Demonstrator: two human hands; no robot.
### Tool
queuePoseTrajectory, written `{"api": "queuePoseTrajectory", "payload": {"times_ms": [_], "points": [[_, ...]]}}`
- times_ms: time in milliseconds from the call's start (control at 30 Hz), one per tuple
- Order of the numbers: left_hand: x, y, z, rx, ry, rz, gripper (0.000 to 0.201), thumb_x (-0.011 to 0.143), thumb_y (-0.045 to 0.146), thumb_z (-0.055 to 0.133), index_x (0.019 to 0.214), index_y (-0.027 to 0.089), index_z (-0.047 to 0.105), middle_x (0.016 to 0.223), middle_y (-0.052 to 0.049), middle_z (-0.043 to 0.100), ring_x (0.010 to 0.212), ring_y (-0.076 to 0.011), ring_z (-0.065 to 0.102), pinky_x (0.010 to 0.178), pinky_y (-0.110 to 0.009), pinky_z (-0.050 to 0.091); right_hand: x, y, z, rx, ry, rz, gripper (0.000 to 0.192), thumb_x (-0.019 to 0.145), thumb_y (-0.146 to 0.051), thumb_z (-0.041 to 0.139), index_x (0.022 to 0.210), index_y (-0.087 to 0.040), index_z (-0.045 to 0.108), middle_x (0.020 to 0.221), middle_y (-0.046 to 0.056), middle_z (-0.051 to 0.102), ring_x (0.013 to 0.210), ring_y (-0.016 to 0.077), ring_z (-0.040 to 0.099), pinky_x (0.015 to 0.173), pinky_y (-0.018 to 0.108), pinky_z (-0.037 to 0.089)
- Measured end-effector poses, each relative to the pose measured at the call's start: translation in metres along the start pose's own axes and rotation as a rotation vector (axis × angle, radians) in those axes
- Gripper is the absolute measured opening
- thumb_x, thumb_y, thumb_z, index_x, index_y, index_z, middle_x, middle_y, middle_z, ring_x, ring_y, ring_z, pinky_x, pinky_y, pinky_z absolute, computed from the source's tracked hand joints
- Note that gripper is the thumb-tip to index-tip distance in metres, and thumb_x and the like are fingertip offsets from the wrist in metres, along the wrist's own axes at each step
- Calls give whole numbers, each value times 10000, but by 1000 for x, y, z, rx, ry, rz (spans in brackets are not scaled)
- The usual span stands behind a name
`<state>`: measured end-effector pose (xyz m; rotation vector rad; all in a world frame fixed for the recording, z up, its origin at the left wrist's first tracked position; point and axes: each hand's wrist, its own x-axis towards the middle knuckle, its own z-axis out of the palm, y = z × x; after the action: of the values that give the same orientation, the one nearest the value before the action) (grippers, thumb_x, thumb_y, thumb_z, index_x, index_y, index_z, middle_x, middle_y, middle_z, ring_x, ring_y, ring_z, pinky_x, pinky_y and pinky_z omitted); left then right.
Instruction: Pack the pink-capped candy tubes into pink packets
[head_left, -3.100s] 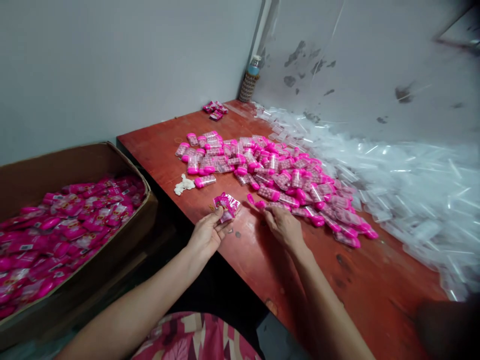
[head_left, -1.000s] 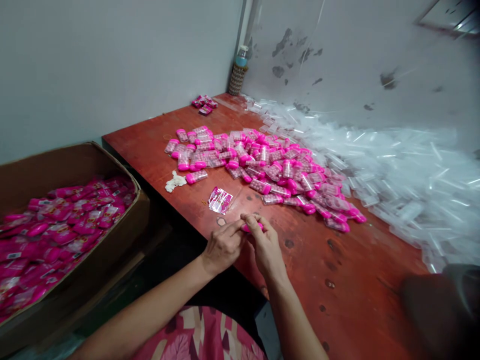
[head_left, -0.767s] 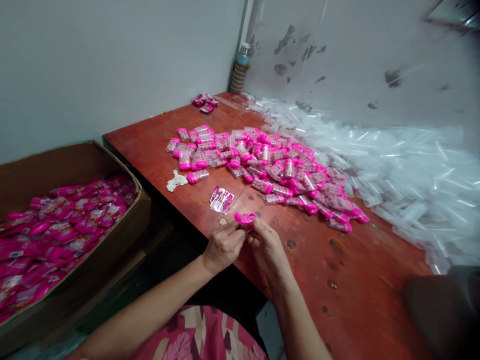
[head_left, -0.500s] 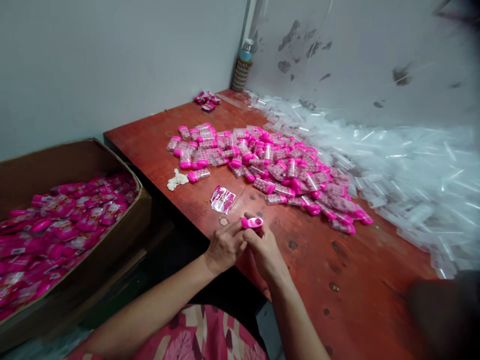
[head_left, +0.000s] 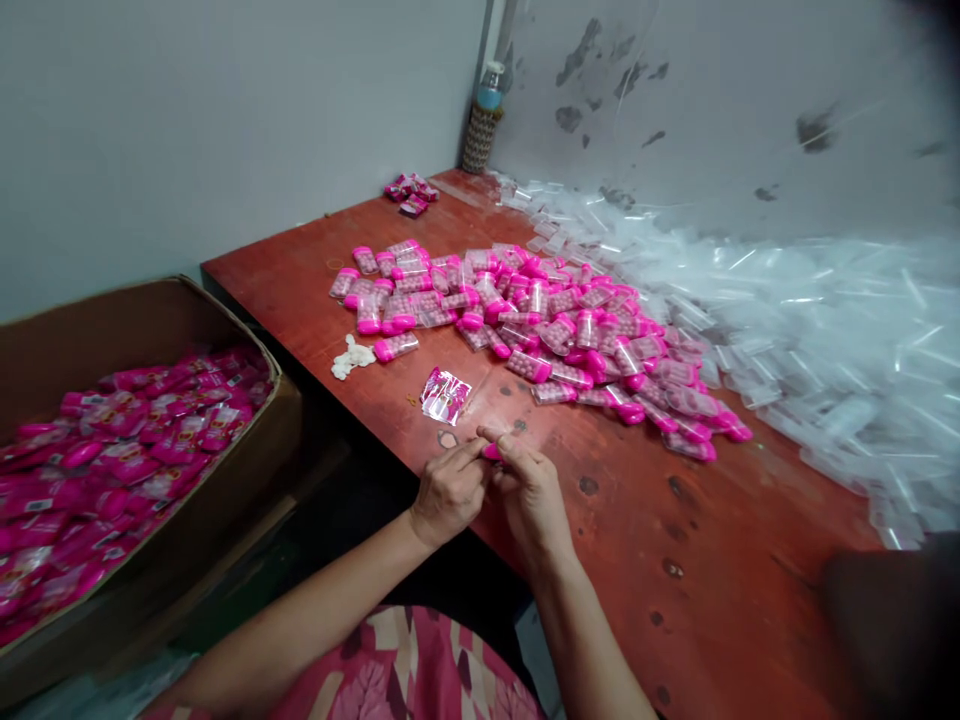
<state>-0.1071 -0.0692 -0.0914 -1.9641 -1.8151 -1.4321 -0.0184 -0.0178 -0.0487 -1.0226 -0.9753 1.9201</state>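
Over the table's near edge, my left hand (head_left: 452,495) and my right hand (head_left: 531,490) meet, both closed around one small container with a pink cap (head_left: 492,452). Only a bit of the bright pink plastic shows between the fingers; the rest is hidden behind them. Just beyond the hands lie shiny pink and silver foil labels (head_left: 445,397). Farther back spreads a heap of clear containers with pink caps (head_left: 540,320), filled with small pale pink balls. A lump of white material (head_left: 352,357) lies to its left, beside one of the capped containers.
A cardboard box (head_left: 281,400) of labelled pink packs (head_left: 142,440) stands left of the red table (head_left: 292,270). Clear empty containers (head_left: 810,330) are piled along the right wall. At the back corner are a bottle in a woven holder (head_left: 480,135) and pink packets (head_left: 411,192).
The right fingers have moved over the pink cap, covering its oval opening that showed before. Both hands stay in nearly the same place. The view has shifted slightly.
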Motion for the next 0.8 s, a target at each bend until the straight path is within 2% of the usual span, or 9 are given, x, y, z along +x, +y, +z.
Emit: {"api": "queuePoseTrajectory", "payload": {"times_ms": [100, 233, 400, 500, 633, 733, 800], "points": [[-4, -1, 4, 21, 16, -11, 239, 744, 35, 407, 812, 128, 616, 987, -125, 637, 851, -185, 603, 742, -298, 498, 3, 5, -1, -37, 24, -16, 193, 671, -280, 645, 810, -154, 692, 580, -24, 563, 461, 66, 363, 438, 212, 254], [-3, -3, 4, -6, 6, -58, 185, 761, 69, 449, 764, 133, 623, 961, -125, 644, 828, -191, 610, 721, -299, 494, 9, 6, -1, -133, 21, -35, 195, 684, -330, 633, 777, -167, 686, 597, -18, 571, 467, 77, 388, 423, 210, 256], [5, -1, -9, -207, -118, -211, 168, 789, 135, 481, 771, 167, 645, 914, -76, 651, 778, -156, 614, 704, -264, 485, 10, -13, -10, -121, -254, 122, 291, 704, -450, 599, 819, -190, 659, 664, 6, 606, 525, 106, 476, 488, 225, 359], [9, 7, -18, -334, -218, -226, 176, 800, 170, 491, 745, 173, 658, 855, -59, 667, 826, -157, 620, 763, -256, 472, 9, -25, -20, -189, -316, 131, 240, 681, -407, 644, 768, -184, 648, 686, 13, 619, 562, 115, 509, 538, 235, 388], [11, 13, -27, -475, -247, -299, 185, 793, 180, 508, 709, 174, 672, 923, -63, 680, 1018, -191, 564, 870, -271, 431, 17, -28, -36, -303, -179, 36, 298, 675, -480, 617, 699, -184, 615, 625, 2, 598, 537, 125, 515, 532, 251, 404], [13, 12, -31, -512, -220, -414, 192, 789, 199, 519, 683, 179, 677, 911, -54, 687, 1008, -192, 571, 860, -271, 439, 24, -25, -44, -430, -60, -28, 373, 640, -558, 600, 683, -188, 597, 562, -7, 565, 530, 147, 512, 487, 256, 403], [14, 11, -30, -473, -185, -445, 190, 789, 211, 522, 688, 180, 681, 911, -55, 687, 1005, -197, 573, 875, -289, 432, 24, -22, -45, -467, -33, -27, 406, 644, -593, 567, 680, -189, 588, 540, -6, 549, 530, 158, 507, 464, 258, 400]]}}
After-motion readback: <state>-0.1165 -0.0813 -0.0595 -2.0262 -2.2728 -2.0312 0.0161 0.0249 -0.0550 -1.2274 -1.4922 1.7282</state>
